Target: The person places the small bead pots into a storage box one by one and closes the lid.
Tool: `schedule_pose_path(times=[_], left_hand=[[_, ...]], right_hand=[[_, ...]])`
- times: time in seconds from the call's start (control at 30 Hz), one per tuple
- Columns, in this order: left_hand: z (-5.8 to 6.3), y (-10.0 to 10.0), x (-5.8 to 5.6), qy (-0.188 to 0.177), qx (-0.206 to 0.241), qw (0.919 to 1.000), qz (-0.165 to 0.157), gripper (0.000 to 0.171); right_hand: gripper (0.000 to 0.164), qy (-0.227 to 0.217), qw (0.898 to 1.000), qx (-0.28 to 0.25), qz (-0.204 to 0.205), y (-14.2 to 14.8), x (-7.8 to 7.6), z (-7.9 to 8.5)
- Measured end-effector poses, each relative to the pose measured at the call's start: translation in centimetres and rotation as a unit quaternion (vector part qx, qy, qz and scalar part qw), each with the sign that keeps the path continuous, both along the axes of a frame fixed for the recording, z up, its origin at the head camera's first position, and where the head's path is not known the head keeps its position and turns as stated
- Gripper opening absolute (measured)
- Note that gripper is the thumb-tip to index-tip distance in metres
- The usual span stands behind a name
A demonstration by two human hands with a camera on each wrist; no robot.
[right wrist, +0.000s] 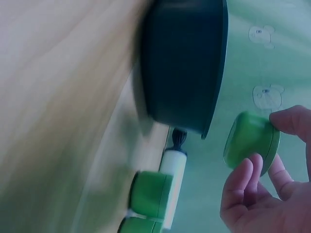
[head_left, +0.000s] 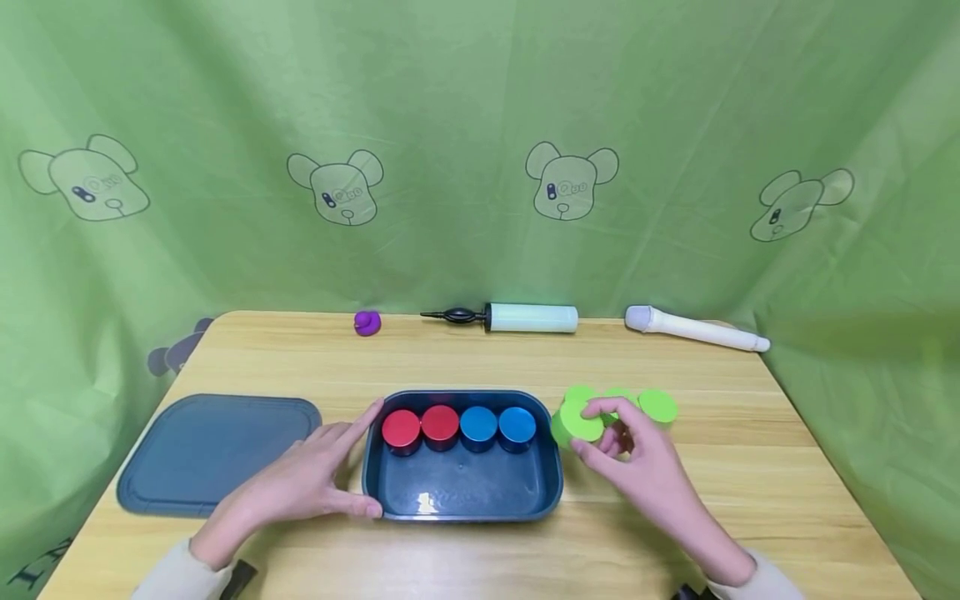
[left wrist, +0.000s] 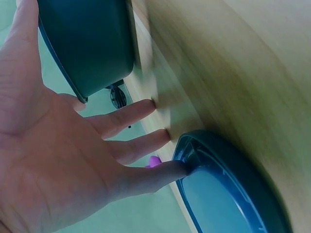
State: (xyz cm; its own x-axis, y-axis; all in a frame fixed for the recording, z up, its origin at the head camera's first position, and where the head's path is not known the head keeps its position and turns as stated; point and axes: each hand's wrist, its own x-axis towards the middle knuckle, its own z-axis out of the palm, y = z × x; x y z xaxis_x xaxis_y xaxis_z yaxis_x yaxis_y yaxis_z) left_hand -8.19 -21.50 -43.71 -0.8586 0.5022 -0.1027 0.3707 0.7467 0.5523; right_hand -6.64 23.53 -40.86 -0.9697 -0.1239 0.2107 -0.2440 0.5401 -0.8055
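Observation:
My right hand (head_left: 641, 458) pinches a light green round tin (head_left: 576, 423) between thumb and fingers. In the right wrist view this green tin (right wrist: 249, 141) is tilted and held above the table, close to the box's right side. A dark blue rectangular box (head_left: 461, 492) stands open in front of me. Along its far wall sit two red tins (head_left: 401, 427) and two blue tins (head_left: 517, 425) in a row. My left hand (head_left: 300, 479) spreads its fingers at the box's left end, with index finger and thumb touching the rim.
Several more green tins (head_left: 658, 406) stand behind my right hand, partly hidden. A flat dark blue lid (head_left: 217, 454) lies at the left. Along the far edge are a purple rubber duck (head_left: 367, 323), a hand pump (head_left: 531, 317) and a white microphone (head_left: 697, 327).

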Motion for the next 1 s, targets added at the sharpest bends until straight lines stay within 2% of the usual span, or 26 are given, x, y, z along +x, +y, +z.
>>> schedule_pose_path(times=[0.27, 0.73, 1.0], left_hand=[[-0.1, 0.0, -0.1, -0.001, -0.002, 1.0000, 0.000, 0.131], [0.0, -0.2, -0.1, 0.012, -0.006, 0.9999, -0.010, 0.132], [-0.1, 0.0, -0.1, 0.007, -0.006, 0.9999, -0.007, 0.133]], right_hand=[[0.038, -0.015, 0.998, 0.000, 0.066, -2.4, -0.5, -0.3], [0.040, 0.005, 0.986, 0.013, 0.169, -8.0, -0.9, -1.7], [0.035, -0.030, 0.980, 0.042, 0.194, -11.0, -1.2, -2.6]])
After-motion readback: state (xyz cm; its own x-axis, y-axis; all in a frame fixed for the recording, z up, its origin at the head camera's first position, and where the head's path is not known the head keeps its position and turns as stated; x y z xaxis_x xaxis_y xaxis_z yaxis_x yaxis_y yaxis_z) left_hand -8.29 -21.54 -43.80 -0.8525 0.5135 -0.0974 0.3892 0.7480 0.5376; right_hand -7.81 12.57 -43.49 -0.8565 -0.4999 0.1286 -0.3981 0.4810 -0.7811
